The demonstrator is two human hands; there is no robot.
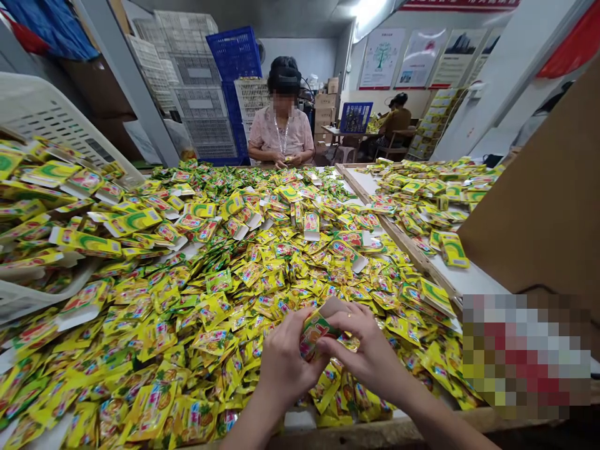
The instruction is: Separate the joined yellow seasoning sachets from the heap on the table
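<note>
My left hand (285,356) and right hand (370,353) at six o'clock, fingers (293,322) curled nearly shut, both pinching a printed sachet (316,334) with a pale card tab, heaped yellow sachets (234,281) beyond, a co-worker (281,125) at twelve o'clock

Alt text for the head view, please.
The left hand and right hand hold a small printed packet above a large heap of yellow foil sachets. Across the heap, a co-worker holds something small in both hands, with stacked plastic crates behind.
</note>
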